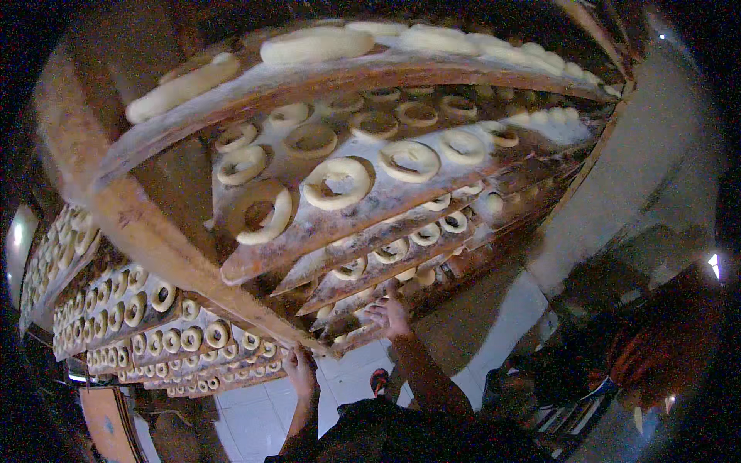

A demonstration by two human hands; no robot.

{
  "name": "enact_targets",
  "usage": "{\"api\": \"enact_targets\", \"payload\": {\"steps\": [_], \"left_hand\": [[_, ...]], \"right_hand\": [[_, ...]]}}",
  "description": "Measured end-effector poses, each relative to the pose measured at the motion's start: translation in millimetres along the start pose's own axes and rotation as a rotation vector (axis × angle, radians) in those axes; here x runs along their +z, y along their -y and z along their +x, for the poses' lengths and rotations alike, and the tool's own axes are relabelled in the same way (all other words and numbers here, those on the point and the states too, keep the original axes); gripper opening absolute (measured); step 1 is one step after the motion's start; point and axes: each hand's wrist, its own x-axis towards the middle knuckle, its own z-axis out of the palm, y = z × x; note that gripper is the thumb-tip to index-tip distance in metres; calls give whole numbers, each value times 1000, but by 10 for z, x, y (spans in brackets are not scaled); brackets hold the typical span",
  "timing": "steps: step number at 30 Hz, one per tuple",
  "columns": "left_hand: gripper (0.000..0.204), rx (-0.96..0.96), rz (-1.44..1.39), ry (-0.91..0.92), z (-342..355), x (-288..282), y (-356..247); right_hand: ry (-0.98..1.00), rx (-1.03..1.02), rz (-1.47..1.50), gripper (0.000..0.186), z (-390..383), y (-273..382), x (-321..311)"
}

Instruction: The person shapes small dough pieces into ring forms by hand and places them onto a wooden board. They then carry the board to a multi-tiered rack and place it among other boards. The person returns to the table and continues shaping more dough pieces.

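A wooden rack holds floured boards in tiers, with pale dough rings on them and longer dough pieces along the top one. My left hand, low in the picture, has its fingers curled on the lower end of a slanting wooden post. To its right, my right hand is at the lower tiers, fingers apart, close to a board's edge. Its fingertips are dim and partly blend into the boards, so whether they touch is unclear.
More boards of dough rings stand on the left. A tiled floor shows below, with an orange panel at lower left. A grey wall is on the right; dark and reddish items lie in shadow at lower right.
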Motion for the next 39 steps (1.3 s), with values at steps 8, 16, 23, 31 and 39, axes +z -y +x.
{"api": "enact_targets", "payload": {"steps": [8, 16, 23, 31, 39], "left_hand": [[36, -318, -203, 152, -30, -399, 730], [31, -873, -550, 968, -445, -411, 432], [47, -946, -307, 1557, -1521, 5, 275], [69, -1290, 36, 1995, -3320, -525, 635], [93, -1420, 343, 2471, -4026, -1483, 593]], "right_hand": [[89, -577, -783, 42, -1172, 21, -278], [-267, -723, -658, 38, -4436, -636, -1990], [-892, -600, -331, 35, -7762, -2404, -2982], [-1431, -436, 11, 32, -10289, -4842, -2495], [-1983, -195, -22, 21, -10870, -6401, -3365]]}}
